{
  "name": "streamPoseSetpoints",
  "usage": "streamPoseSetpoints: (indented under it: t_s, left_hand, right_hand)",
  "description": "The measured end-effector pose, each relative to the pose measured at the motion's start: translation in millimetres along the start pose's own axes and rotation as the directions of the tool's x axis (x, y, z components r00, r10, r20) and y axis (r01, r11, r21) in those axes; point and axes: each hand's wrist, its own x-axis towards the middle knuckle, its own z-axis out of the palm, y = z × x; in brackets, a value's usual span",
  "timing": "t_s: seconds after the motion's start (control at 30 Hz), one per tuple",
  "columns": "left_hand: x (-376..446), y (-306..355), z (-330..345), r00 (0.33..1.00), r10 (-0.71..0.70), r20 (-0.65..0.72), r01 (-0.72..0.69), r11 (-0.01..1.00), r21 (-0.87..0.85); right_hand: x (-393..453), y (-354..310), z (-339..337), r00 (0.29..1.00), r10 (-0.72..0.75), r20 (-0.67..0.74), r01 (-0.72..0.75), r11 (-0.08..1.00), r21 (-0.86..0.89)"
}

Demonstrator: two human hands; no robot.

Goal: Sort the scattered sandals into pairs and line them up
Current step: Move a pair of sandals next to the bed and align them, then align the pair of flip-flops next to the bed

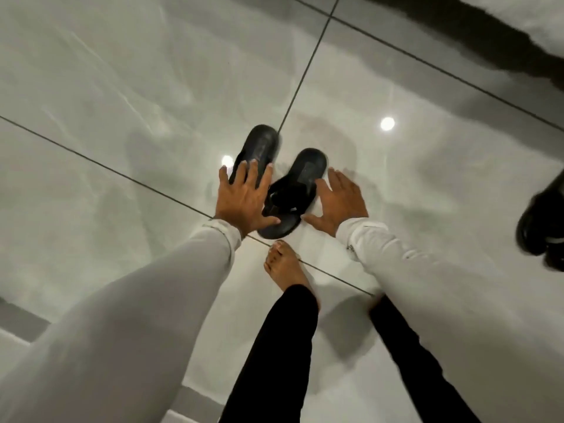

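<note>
Left hand, fingers spread flat and gripping nothing, laid over the heel end of one black sandal at the centre of the frame, thumb reaching right to touch the heel of a second black sandal. Right hand, likewise open with fingers extended, set palm down just beside the right edge of that second sandal, thumb pointing at its heel (contact with the sole not clear enough to call). Both sandals side by side on the glossy pale floor tiles, toes aimed toward the upper part of the frame, the left one farther up and across a dark grout line, the right one lower and angled slightly. White long sleeves running from both wrists down to the lower corners. One bare foot planted just below the sandals, on a grout line, with dark trouser legs filling the lower centre. More dark footwear, blurred and partly cut off, at the right edge, well apart from the pair. Two round ceiling-light reflections on the tiles, one beside the left hand's fingertips, one to the upper right of the sandals. Dark irregular band across the upper right corner, nature unclear.
</note>
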Motion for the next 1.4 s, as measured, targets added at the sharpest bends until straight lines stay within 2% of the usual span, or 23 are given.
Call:
streamPoseSetpoints:
  t_s: [0.13, 0.23, 0.4, 0.6, 0.77, 1.0, 1.17, 1.4]
  left_hand:
    - [28.7, -29.7, 29.7, 0.997, 0.068, 0.042, -0.069, 0.997, 0.018]
    - [57.8, -32.3, 44.0, 0.986, 0.143, 0.089, -0.146, 0.989, 0.022]
    - [72.7, -19.7, 64.1, 0.966, 0.137, 0.219, -0.114, 0.987, -0.114]
    - [79.7, 6.7, 34.3, 0.952, 0.166, 0.257, -0.143, 0.984, -0.105]
    - [117.2, 38.4, -22.6, 0.967, 0.169, 0.193, -0.152, 0.983, -0.1]
    - [174.1, 77.2, -85.4, 0.981, 0.19, 0.042, -0.189, 0.982, -0.012]
    - [201.2, 87.5, -101.8, 0.983, 0.18, 0.034, -0.182, 0.982, 0.052]
    - [220.5, 92.7, -98.4, 0.984, 0.179, 0.012, -0.179, 0.977, 0.119]
  right_hand:
    - [33.5, -40.7, 20.6, 0.988, -0.014, 0.154, -0.015, 0.982, 0.187]
    - [61.9, -50.7, 38.6, 0.972, -0.027, 0.234, -0.034, 0.967, 0.254]
    - [76.6, -54.7, 79.4, 0.92, 0.002, 0.393, -0.146, 0.93, 0.336]
    - [53.5, -27.0, 79.3, 0.975, 0.087, 0.205, -0.154, 0.93, 0.334]
    - [55.1, 23.0, 25.9, 0.989, 0.068, 0.128, -0.103, 0.951, 0.29]
    - [91.2, 96.2, -46.7, 0.988, 0.147, 0.058, -0.157, 0.936, 0.314]
    - [114.7, 128.2, -60.5, 0.992, 0.121, -0.036, -0.107, 0.955, 0.277]
    - [127.5, 147.1, -62.6, 0.988, 0.076, -0.137, -0.057, 0.989, 0.133]
